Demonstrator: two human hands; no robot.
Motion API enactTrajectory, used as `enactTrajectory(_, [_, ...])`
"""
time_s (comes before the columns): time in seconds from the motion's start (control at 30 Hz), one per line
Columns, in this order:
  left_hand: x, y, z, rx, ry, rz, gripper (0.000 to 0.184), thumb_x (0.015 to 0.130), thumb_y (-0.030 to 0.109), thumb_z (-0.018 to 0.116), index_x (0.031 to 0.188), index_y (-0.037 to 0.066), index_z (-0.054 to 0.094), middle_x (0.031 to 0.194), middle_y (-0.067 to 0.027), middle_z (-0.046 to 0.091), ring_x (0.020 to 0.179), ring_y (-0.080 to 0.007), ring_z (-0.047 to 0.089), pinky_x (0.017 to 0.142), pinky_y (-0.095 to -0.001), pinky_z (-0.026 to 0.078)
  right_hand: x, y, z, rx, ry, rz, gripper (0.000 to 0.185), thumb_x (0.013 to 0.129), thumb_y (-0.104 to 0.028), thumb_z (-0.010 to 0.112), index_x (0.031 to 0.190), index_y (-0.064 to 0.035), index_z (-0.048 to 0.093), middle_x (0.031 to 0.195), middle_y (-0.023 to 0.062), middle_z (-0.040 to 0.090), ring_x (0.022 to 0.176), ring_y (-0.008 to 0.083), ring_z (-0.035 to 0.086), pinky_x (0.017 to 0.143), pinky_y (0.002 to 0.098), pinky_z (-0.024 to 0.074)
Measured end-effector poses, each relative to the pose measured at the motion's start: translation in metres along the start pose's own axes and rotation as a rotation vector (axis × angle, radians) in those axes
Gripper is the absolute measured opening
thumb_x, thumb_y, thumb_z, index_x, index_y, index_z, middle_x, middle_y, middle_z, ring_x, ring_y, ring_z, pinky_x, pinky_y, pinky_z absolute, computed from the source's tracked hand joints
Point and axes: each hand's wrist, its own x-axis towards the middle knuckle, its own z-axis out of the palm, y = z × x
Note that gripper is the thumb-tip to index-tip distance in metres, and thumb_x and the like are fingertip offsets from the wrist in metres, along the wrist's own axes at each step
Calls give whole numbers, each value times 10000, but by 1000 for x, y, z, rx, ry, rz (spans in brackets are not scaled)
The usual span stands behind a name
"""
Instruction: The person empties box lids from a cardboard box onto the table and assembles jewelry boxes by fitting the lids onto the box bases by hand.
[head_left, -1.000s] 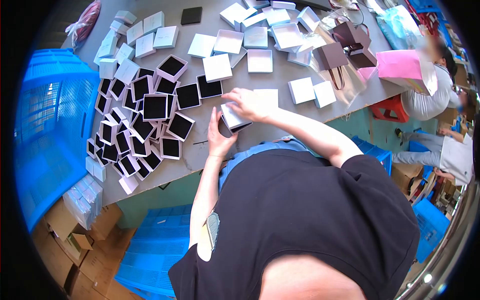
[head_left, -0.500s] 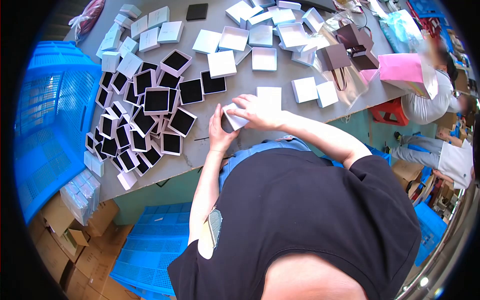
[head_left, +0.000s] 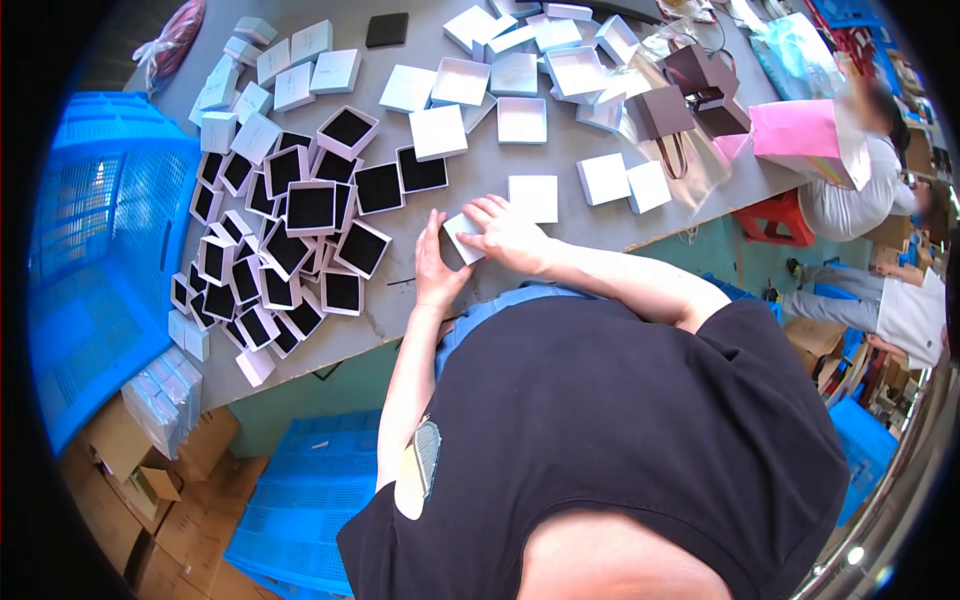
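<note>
A small white gift box (head_left: 461,240) sits between my two hands near the table's front edge. My left hand (head_left: 437,270) is curved around its left side, thumb and fingers against it. From the right, my right hand (head_left: 507,236) presses its fingers over the top and partly hides it. Just beyond that hand lies a white square box lid (head_left: 533,198). To the left is a heap of open box bases with black inserts, one of them on top (head_left: 311,207).
White lids and boxes (head_left: 461,80) spread over the far side of the grey table (head_left: 385,290). Closed boxes (head_left: 335,71) stand at the far left. Brown paper bags (head_left: 662,112) and a pink bag (head_left: 796,130) are at right. Blue crates (head_left: 110,240) flank the table; two people (head_left: 850,200) are nearby.
My right hand has shifted slightly, uncovering more of the lid beyond it. Both hands stay on the white box. The whole view has moved a little.
</note>
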Motion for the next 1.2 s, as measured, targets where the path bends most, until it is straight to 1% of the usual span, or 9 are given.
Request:
enactTrajectory(0.13, [4, 18, -29, -48, 24, 53, 888, 633, 75, 782, 1424, 80, 380, 1371, -152, 495, 1308, -315, 447, 1063, -412, 405, -7, 4, 9, -29, 82, -30, 535, 721, -189, 697, 1250, -148, 622, 1385, 212, 470, 1308, 360, 433, 1107, 493, 330])
enactTrajectory(0.17, [7, 13, -38, -12, 55, 104, 829, 652, 78, 767, 1402, 76, 413, 1369, -150, 497, 1302, -316, 455, 1065, -412, 402, -14, 5, 7, 37, 111, 10, 378, 857, -182, 499, 1198, -99, 642, 1352, 261, 491, 1295, 380, 453, 1124, 491, 303])
enactTrajectory(0.23, [21, 9, -52, 98, 143, 193, 636, 710, 81, 714, 1312, 60, 510, 1365, -149, 504, 1253, -330, 500, 1059, -417, 402, -27, 10, 0, -54, 80, 57, 385, 856, -186, 498, 1203, -97, 638, 1364, 270, 478, 1310, 383, 440, 1131, 486, 295])
enactTrajectory(0.33, [80, 22, -57, 330, 189, 336, 692, 676, 140, 790, 1302, 65, 504, 1370, -150, 495, 1202, -339, 507, 1008, -431, 411, -34, 24, -29, -47, 169, 108, 320, 828, -162, 569, 1128, -99, 659, 1266, 197, 550, 1220, 349, 501, 1062, 460, 357])
enactTrajectory(0.47, [150, 37, -54, 612, -59, 179, 895, 630, 258, 854, 1383, 63, 410, 1451, -153, 397, 1196, -322, 490, 1008, -455, 379, -4, 89, -50, -10, 235, 321, 252, 755, -161, 696, 1000, -108, 670, 1105, 87, 597, 1079, 279, 548, 924, 435, 423])
enactTrajectory(0.77, [151, 31, -74, 621, -167, 99, 1120, 546, 143, 867, 1479, 21, 258, 1459, -179, 394, 1365, -334, 362, 1138, -439, 271, 73, 80, -54, 41, 291, 69, 284, 743, -204, 730, 981, -79, 636, 1262, 162, 547, 1232, 351, 481, 1027, 465, 394])
enactTrajectory(0.83, [138, 15, -74, 617, -150, 100, 1113, 545, 139, 868, 1476, 24, 268, 1447, -183, 407, 1384, -330, 338, 1160, -447, 239, 94, 76, -49, 40, 261, 16, 288, 721, -178, 727, 959, -65, 611, 1318, 234, 509, 1298, 404, 430, 1071, 475, 360])
enactTrajectory(1.0, [131, -16, -68, 583, -161, 195, 1040, 553, 110, 861, 1442, 19, 328, 1399, -187, 462, 1398, -327, 322, 1189, -449, 196, 123, 91, -35, 68, 195, 30, 287, 696, -74, 704, 953, -85, 579, 1294, 205, 508, 1277, 390, 433, 1054, 482, 370])
enactTrajectory(1.2, [115, 27, -69, 467, -119, 230, 871, 588, -1, 739, 1393, 65, 414, 1291, -148, 551, 1216, -335, 484, 1044, -461, 349, 97, 87, -73, 363, 155, 147, 359, 674, -102, 739, 995, -116, 577, 1163, 162, 527, 1152, 362, 498, 1001, 449, 408])
